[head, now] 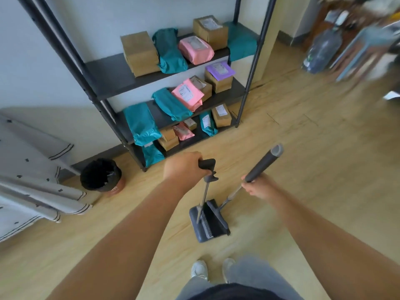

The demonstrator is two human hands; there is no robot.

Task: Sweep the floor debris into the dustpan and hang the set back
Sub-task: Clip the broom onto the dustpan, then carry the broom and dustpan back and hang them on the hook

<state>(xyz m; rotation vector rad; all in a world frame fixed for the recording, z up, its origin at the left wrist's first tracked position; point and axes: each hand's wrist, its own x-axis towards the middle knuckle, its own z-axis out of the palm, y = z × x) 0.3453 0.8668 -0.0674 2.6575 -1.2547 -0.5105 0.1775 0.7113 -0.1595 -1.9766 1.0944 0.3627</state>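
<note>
While left hand [184,167] grips dustpan handle [207,164], right hand [258,188] grips broom [263,164]. Broom head [218,215] touches dustpan [194,216].

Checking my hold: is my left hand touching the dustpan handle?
Touching. The head view shows the left hand curled round the top of the dustpan handle.

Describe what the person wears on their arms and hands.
Nothing shows on them. The left hand and right hand are bare, without gloves, watch or bracelet. The left forearm and right forearm are uncovered to the picture's edge, with no sleeve in view.
</note>
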